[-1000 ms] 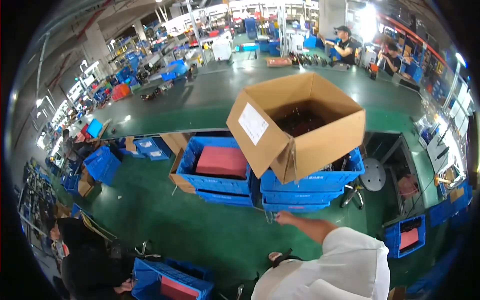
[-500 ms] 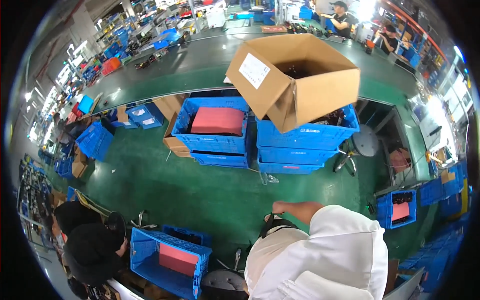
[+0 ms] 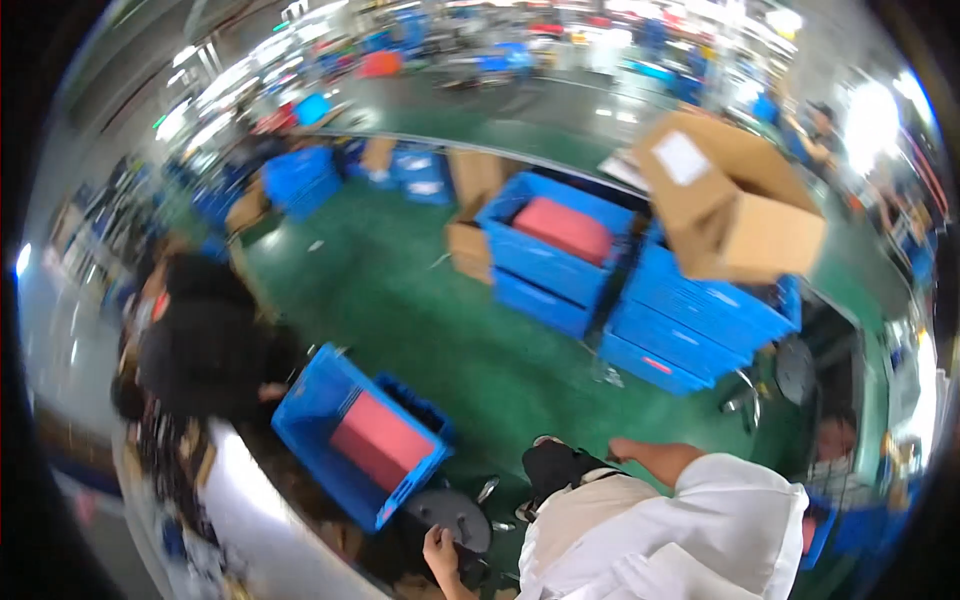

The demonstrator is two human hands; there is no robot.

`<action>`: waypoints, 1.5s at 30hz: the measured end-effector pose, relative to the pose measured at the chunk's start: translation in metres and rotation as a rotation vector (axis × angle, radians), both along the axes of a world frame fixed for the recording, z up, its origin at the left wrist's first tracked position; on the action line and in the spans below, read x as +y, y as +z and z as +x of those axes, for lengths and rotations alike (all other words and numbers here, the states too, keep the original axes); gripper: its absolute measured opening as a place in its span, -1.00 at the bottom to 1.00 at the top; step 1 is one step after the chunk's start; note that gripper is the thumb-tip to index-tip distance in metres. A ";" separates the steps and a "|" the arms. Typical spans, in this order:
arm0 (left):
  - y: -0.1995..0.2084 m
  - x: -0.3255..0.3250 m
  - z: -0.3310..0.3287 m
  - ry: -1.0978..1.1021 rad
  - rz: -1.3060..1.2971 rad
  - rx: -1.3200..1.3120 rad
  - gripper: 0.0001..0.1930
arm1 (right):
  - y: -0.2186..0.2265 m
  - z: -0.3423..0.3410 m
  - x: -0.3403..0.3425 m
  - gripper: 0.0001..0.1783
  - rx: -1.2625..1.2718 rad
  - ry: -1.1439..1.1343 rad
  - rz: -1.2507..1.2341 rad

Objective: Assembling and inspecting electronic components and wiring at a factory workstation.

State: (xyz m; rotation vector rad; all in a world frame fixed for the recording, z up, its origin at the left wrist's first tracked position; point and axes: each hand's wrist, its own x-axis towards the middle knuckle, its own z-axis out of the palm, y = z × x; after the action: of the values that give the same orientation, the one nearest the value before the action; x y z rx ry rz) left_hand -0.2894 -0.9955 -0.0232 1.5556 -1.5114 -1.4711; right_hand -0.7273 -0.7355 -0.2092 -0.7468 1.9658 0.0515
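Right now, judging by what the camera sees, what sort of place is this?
Probably a factory floor for assembly or packing: stacked blue plastic crates stand along a long dark-green work surface, and an open brown cardboard box sits atop one stack.

Slab (image 3: pixel 382 440) in crate (image 3: pixel 322 470); stool (image 3: pixel 465 515) right of crate.

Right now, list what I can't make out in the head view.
Head view:
Inside the cardboard box: hidden by its own sides.
Whether anything lies under the pink block in the blue crate beside the stool: hidden by the block.
Anything in the left hand or right hand: too small and blurred.
Part of the lower-right crate: covered by the white sleeve.
Small items beyond the long counter: smeared by blur.
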 end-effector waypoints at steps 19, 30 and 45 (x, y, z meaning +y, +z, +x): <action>-0.003 0.176 0.073 0.795 0.033 -0.321 -0.66 | 0.052 0.152 -0.406 -0.85 -0.476 0.251 -0.289; -0.005 0.094 0.051 0.971 0.158 -0.292 -0.61 | 0.053 0.274 -0.463 -0.74 -0.508 1.136 -0.205; 0.002 0.145 -0.060 1.646 0.258 0.015 -0.59 | 0.021 0.388 -0.594 -0.88 -0.461 1.480 -0.145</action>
State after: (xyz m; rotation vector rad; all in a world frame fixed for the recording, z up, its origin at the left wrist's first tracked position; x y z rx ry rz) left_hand -0.3498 -0.8504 -0.0209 1.9737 0.2611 -0.5888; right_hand -0.3388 -1.3298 -0.1881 -1.9405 0.6573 0.5573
